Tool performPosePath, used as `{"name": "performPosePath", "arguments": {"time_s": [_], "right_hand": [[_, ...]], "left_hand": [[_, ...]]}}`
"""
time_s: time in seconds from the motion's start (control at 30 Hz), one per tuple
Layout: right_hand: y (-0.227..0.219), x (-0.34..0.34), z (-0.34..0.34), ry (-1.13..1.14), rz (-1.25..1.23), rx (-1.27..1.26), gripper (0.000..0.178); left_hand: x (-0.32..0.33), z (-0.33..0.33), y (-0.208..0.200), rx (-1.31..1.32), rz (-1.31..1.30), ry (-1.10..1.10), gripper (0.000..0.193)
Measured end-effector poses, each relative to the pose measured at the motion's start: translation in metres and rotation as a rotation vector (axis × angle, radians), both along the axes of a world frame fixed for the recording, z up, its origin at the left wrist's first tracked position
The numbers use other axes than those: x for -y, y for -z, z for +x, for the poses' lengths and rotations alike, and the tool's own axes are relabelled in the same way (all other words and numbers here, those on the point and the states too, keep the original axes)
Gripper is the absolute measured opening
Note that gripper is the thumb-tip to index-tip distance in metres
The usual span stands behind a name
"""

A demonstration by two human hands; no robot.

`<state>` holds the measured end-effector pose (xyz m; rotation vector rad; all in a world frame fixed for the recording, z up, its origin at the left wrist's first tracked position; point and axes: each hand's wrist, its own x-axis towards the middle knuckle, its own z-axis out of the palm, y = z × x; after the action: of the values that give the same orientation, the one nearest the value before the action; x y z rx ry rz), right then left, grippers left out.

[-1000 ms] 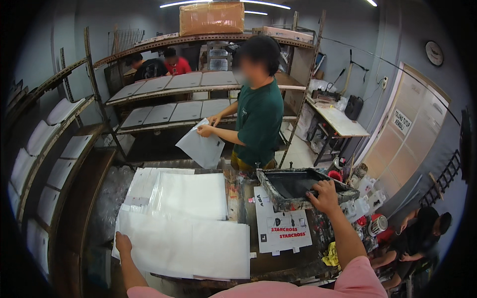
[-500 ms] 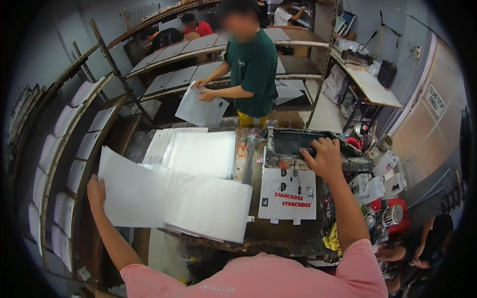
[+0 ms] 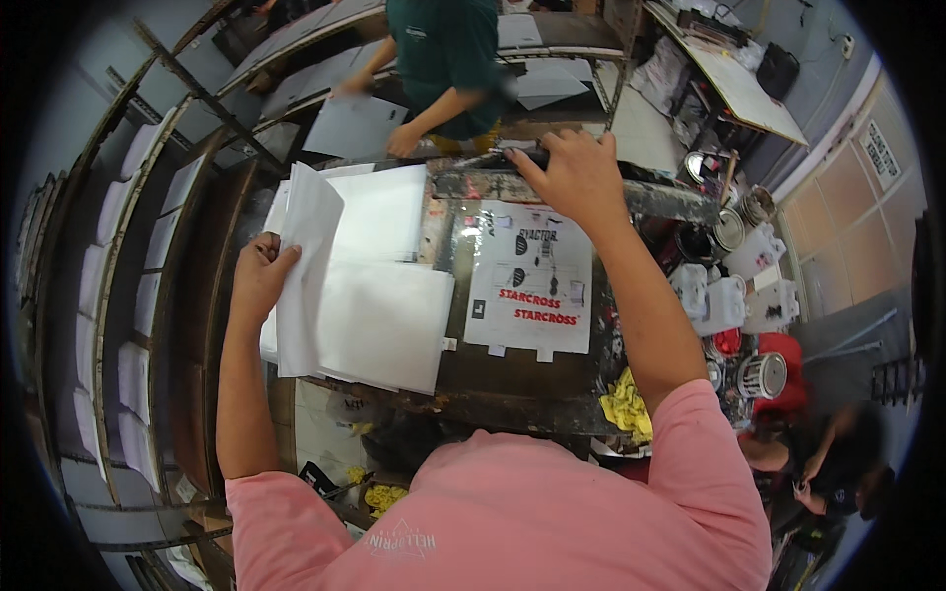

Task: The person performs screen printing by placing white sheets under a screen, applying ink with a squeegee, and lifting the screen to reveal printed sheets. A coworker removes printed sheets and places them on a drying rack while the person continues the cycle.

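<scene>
My left hand [image 3: 262,274] is closed on the edge of a white sheet [image 3: 313,256], which stands up and curves over the left side of a stack of white sheets [image 3: 384,320]. My right hand [image 3: 581,175] grips the near bar of a dark, ink-smeared printing screen frame [image 3: 665,200], thumb toward the left; the fingertips are partly hidden behind the bar. Just on my side of the frame, a white sheet with red and black print [image 3: 532,281] lies flat on the dark table [image 3: 493,384], small tabs along its lower edge.
Racks with white sheets [image 3: 138,384] stand at the left. Across the table a person in a dark green shirt [image 3: 443,59] handles a pale sheet [image 3: 355,126]. Paint cans [image 3: 762,374], white jugs [image 3: 724,300] and a yellow rag [image 3: 629,406] crowd the right side.
My left hand has moved right and away from me, bringing the held sheet upright. The frame's bar has moved back, showing more of the printed sheet. The view has tipped downward.
</scene>
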<state>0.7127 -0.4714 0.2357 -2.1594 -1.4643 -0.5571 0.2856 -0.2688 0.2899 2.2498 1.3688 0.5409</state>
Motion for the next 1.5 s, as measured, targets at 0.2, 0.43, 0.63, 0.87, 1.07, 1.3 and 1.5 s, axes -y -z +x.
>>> {"name": "performPosePath", "arguments": {"time_s": [0.2, 0.43, 0.63, 0.87, 1.07, 1.3, 1.5], "right_hand": [[-0.001, -0.001, 0.009, 0.032, 0.037, -0.005, 0.071], [-0.007, -0.002, 0.000, 0.087, 0.017, 0.018, 0.062], [0.000, -0.002, -0.003, 0.069, 0.020, 0.037, 0.063], [0.008, 0.004, -0.002, 0.107, 0.024, 0.073, 0.059], [-0.006, -0.001, -0.006, 0.072, 0.022, -0.004, 0.058], [-0.002, -0.009, 0.008, 0.069, 0.067, 0.052, 0.061], [0.002, -0.004, 0.011, 0.062, 0.063, 0.065, 0.056]], "left_hand": [[-0.009, 0.037, 0.006, 0.546, -0.562, 0.106, 0.022], [-0.076, 0.067, 0.189, 0.572, -0.770, 0.166, 0.025], [-0.106, 0.096, 0.377, 0.197, -0.625, 0.181, 0.024], [-0.090, 0.106, 0.391, 0.072, -0.429, 0.151, 0.030], [-0.093, 0.111, 0.406, 0.141, -0.497, 0.115, 0.033], [-0.098, 0.114, 0.415, 0.036, -0.453, 0.073, 0.037], [-0.093, 0.119, 0.404, 0.022, -0.565, 0.136, 0.034]]}}
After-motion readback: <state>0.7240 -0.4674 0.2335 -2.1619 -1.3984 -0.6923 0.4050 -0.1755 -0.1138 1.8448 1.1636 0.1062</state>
